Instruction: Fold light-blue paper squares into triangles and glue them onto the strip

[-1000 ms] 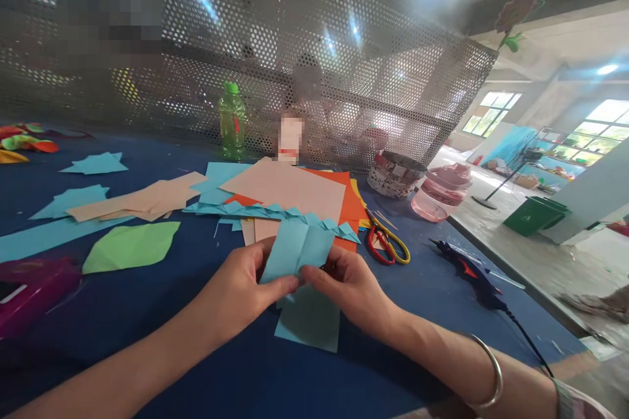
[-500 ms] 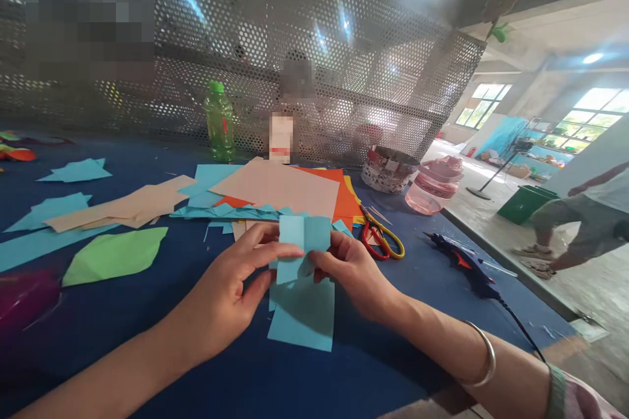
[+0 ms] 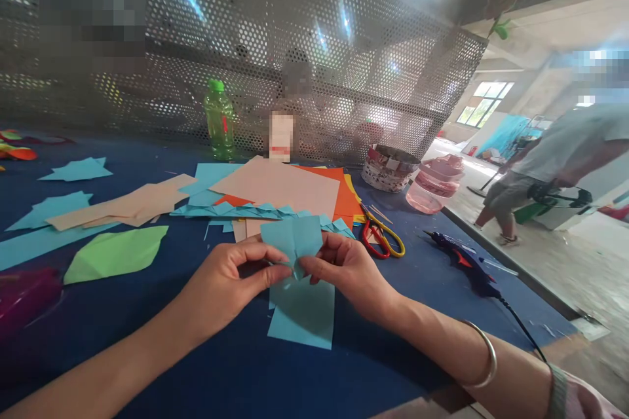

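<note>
Both my left hand (image 3: pixel 248 275) and my right hand (image 3: pixel 344 268) pinch a small piece of light blue paper (image 3: pixel 292 239) between thumb and fingers. A crease runs down its middle, and its lower edge is gathered where my thumbs nearly meet. Beneath my hands a larger blue paper sheet (image 3: pixel 302 321) lies on the dark blue tabletop. Just beyond, a row of small folded blue paper pieces (image 3: pixel 236 211) lies along the edge of a stack of pink paper (image 3: pixel 280 186) and orange paper (image 3: pixel 346 193).
Red-and-yellow scissors (image 3: pixel 383 239) and a glue gun (image 3: pixel 464 262) lie to the right. Behind stand a green bottle (image 3: pixel 219 121), a round container (image 3: pixel 390 168) and a pink bottle (image 3: pixel 435 183). Left are a green paper leaf (image 3: pixel 118 254) and paper scraps. A person (image 3: pixel 555 157) is beyond the table.
The held blue paper has lowered and tilted, with its bottom edge now pinched together. My left fingers have closed on it. The person at right has moved and stands more in view.
</note>
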Available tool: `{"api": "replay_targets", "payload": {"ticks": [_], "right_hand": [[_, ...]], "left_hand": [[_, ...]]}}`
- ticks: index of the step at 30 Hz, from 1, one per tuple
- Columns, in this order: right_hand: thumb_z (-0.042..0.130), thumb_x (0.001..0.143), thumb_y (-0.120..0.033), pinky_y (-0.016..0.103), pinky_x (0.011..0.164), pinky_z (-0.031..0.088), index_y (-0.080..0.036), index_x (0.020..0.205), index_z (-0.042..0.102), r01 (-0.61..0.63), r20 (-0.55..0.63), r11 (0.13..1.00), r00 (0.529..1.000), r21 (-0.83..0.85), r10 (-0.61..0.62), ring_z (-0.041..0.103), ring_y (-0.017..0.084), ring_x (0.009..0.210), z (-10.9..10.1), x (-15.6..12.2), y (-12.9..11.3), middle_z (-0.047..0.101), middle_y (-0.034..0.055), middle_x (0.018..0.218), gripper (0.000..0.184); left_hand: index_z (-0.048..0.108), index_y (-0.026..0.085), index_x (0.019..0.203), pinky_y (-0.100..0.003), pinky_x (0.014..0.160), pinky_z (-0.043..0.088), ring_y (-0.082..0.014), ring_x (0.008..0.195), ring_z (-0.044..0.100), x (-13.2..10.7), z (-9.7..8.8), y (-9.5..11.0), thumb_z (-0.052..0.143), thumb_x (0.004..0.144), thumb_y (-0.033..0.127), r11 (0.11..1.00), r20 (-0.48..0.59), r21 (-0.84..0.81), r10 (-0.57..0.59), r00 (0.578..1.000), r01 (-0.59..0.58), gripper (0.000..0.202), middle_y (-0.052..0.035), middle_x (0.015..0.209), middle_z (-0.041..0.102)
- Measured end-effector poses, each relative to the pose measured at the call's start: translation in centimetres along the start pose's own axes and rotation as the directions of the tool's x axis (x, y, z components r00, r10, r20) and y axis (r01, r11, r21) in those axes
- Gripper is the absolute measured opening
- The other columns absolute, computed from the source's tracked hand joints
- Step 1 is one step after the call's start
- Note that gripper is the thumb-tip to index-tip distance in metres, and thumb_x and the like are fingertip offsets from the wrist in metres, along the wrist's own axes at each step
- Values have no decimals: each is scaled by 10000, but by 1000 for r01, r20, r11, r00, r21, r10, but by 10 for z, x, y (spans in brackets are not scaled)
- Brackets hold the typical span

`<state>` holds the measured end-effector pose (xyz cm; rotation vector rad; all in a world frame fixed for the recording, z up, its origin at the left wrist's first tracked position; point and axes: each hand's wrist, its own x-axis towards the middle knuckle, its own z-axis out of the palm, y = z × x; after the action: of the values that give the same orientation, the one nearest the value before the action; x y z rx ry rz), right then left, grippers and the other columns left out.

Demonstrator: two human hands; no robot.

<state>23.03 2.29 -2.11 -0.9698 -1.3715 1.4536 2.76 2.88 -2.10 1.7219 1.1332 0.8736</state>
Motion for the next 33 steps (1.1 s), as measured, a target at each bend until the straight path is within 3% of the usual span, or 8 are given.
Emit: {"api": "replay_targets", "payload": {"ticks": [5,13,17,33], "right_hand": [[820,702,-364,228,632,468,-164,880,686,-9,8,1000,1000,-1,9,552,91,620,1,-1,4,637,-27,712,299],[821,683,-294,216,617,455,-150,855,682,-37,8,999,999,16,36,578,90,628,2,-2,4,679,-17,707,264],[844,656,-304,205,608,463,-149,841,685,-61,-4,997,998,36,61,596,88,631,4,-3,3,683,-17,697,290],[872,625,-272,206,617,457,-153,853,703,-66,15,998,998,20,66,619,98,635,3,-1,9,698,-14,702,308]], "left_hand": [[715,215,801,-275,712,480,-181,731,621,0,4,3,771,720,461,982,31,-157,-104,994,107,265,3,749,705],[655,183,804,-291,673,437,-178,703,578,-1,10,9,758,666,485,974,-30,-155,-169,985,162,348,-2,721,649],[649,184,798,-299,654,422,-181,685,568,-1,12,9,732,653,507,978,-77,-137,-171,982,159,363,-2,705,637],[635,201,761,-285,636,425,-159,655,548,-1,15,2,706,711,478,990,-100,-81,-121,988,113,290,20,673,617]]}}
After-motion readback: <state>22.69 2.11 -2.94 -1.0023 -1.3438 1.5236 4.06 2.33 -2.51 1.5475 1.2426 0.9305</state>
